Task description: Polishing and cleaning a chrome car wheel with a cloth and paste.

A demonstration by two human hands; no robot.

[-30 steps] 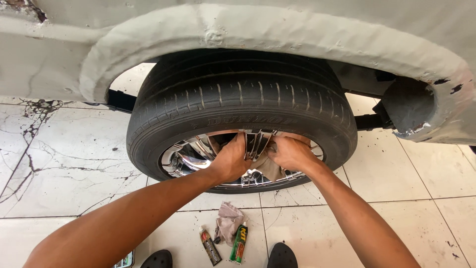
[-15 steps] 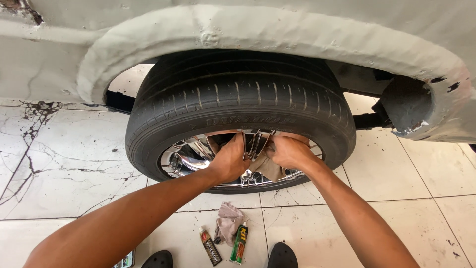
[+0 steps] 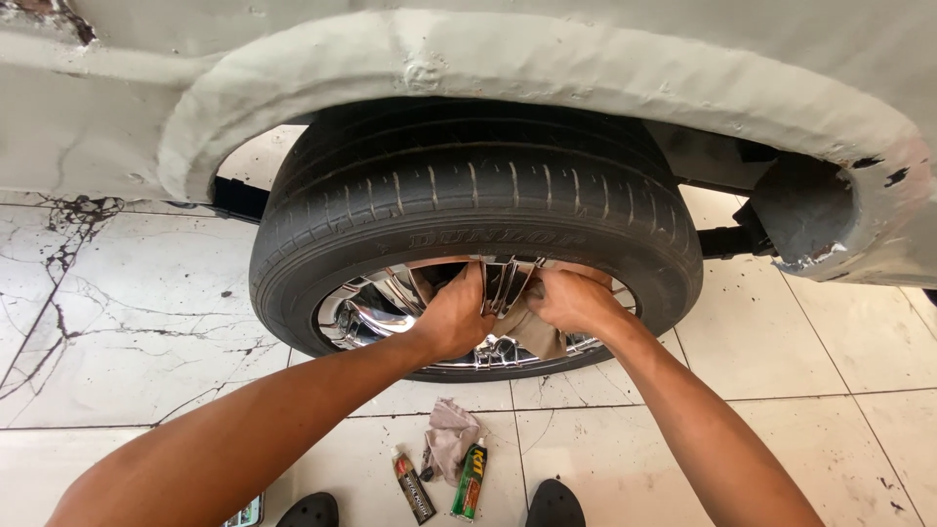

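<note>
Black tyre point(image 3: 468, 210), chrome wheel point(image 3: 376, 307)

dark tube point(image 3: 414, 485), green tube point(image 3: 470, 480), on floor

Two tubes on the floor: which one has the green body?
The right tube, green and yellow, beside the crumpled rag. The left tube is dark brown.

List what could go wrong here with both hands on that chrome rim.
1. The left hand and right hand press between the chrome rim's spokes; fingers could be nicked on an edge.
2. The two tubes and spare rag lie on the tiles by the feet; a step back might crush a tube or cause a slip.
3. The cloth under the right hand could snag on a spoke.
</note>
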